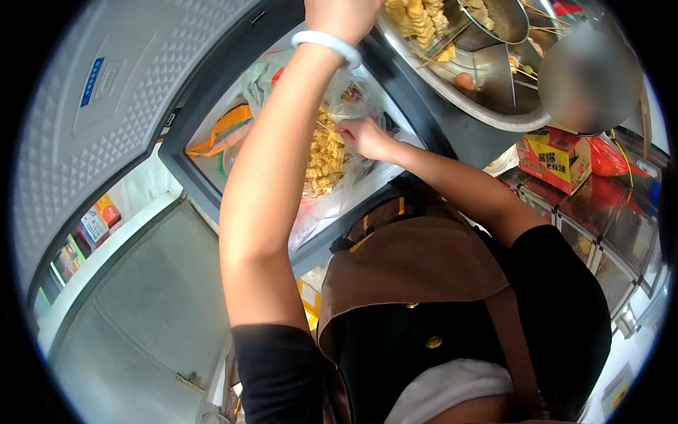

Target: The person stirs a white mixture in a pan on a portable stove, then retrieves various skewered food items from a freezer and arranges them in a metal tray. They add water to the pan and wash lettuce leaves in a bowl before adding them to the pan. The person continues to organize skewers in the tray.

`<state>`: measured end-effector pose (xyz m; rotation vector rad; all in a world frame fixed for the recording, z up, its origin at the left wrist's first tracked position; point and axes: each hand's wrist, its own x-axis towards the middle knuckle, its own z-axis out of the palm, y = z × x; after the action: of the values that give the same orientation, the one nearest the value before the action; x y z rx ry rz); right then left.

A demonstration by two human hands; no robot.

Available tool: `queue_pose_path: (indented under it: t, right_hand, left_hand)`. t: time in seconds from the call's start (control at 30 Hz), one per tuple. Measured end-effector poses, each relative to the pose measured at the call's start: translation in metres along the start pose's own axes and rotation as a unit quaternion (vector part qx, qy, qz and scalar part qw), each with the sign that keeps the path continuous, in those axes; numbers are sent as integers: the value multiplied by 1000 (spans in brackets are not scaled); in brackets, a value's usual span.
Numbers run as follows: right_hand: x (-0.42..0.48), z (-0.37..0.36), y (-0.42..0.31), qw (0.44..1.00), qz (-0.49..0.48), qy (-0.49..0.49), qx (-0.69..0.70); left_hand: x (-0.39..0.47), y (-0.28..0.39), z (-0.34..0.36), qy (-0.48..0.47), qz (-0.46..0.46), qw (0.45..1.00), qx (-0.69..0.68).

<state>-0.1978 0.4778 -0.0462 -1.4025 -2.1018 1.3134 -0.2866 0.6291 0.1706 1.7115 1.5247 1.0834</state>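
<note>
My left hand (343,15), a pale bangle (327,45) at its wrist, reaches up past the top edge of the view. Its fingers are cut off, so any grip is hidden. Below it, an open chest freezer (437,143) holds a pile of yellow, folded food on skewers (324,167), which looks like tofu skin, amid clear plastic bags (352,185). My right hand (365,139) is inside the freezer at the right side of this pile. Its fingertips pinch the end of a thin skewer stick (324,126). My left forearm covers part of the freezer's contents.
The raised freezer lid (127,63) stands at the left. At upper right, a divided steel pot (450,103) contains skewers and liquid; a blurred patch covers one side. Right of me are a red-and-yellow carton (553,159) and a red plastic bag (608,156). A grey-green panel (153,297) is lower left.
</note>
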Motion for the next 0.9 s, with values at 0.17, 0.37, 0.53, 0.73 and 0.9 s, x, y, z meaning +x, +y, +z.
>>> queue_pose_path:
  t: [0.17,0.37,0.53,0.73,0.9]
  right_hand:
    - [53,91,56,964,159,-3,215]
    - [38,62,4,996,45,-65,-50]
    - [-31,-40,-109,985,-163,22,-48]
    - [-90,-223,-177,841,-299,422,161]
    - [-33,-252,-146,889,-135,437,-5]
  left_hand:
    - [-50,-20,-47,-61,-53,994,-78]
    - [-122,-48,-58,-16,-159,980,-122]
    - [-121,-8,-41,-45,-113,988,-94]
    - [-164,9,-86,1,-81,996,39]
    - [-226,0,-117,-30,18,964,264]
